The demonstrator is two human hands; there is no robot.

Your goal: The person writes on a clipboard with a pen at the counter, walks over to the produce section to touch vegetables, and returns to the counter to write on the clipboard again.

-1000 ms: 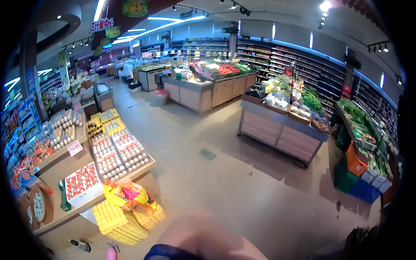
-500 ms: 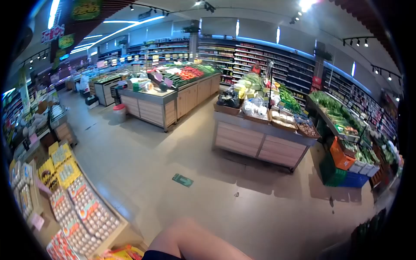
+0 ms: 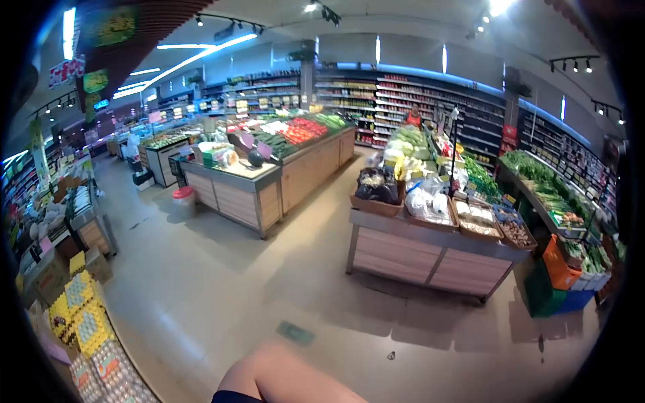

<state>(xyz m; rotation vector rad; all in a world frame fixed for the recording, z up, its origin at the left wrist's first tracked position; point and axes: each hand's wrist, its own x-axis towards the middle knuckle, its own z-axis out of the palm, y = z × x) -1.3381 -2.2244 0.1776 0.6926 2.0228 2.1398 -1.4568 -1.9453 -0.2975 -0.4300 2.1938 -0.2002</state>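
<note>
Neither of my hands shows. A bare bent limb (image 3: pixel 289 377) with a dark blue fabric edge (image 3: pixel 235 397) enters at the bottom centre, over the tan floor; its far end is cut off by the frame. Trays of eggs (image 3: pixel 115 373) lie at the lower left, with yellow egg cartons (image 3: pixel 91 326) beyond them. Ahead to the right, a wood-panelled stand (image 3: pixel 396 253) bears baskets of produce, among them white items in clear plastic (image 3: pixel 428 201) and a black bag (image 3: pixel 377 186).
A long counter (image 3: pixel 228 198) of vegetables stands at centre left, beside a white bucket with a red lid (image 3: pixel 183 201). Orange (image 3: pixel 559 265), green and blue crates are stacked at right. A person in red (image 3: pixel 412 117) is behind the produce stand. Shelves line the back wall.
The view has turned right and come nearer to the counters. The egg display has slid toward the lower left, and the strawberry box and yellow bag have left the frame.
</note>
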